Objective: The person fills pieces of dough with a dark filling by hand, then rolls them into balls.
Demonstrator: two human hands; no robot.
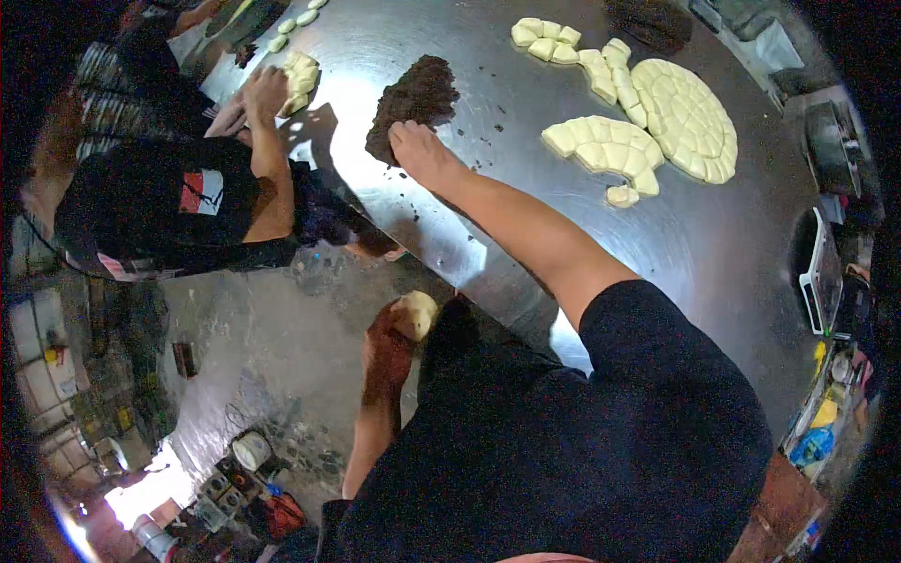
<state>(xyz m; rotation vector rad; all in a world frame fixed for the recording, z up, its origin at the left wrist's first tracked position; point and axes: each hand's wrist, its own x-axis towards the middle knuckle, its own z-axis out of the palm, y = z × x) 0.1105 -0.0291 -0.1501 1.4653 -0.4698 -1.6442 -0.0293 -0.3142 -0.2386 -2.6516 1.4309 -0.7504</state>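
Note:
My right hand (pixel 419 153) reaches over the metal table to the lower edge of a dark brown crumbly heap (pixel 418 98), its fingers closed at the filling. Whatever is between those fingertips is hidden. Away from the table, low and near my body, my left hand (pixel 387 340) holds a pale piece of dough (pixel 414 315). Right of the heap lie a round slab of scored dough (pixel 683 117), a curved strip of cut dough (pixel 605 145), a chain of dough pieces (pixel 610 75) and one small loose piece (pixel 621 196).
At the left a co-worker in a dark shirt (pixel 160 206) has both hands on cut dough (pixel 300 80). Small dough balls (pixel 278 43) lie beyond. A pot (pixel 831 145) and a white-edged tray (pixel 817 272) stand at the right. The table edge (pixel 441 272) runs diagonally.

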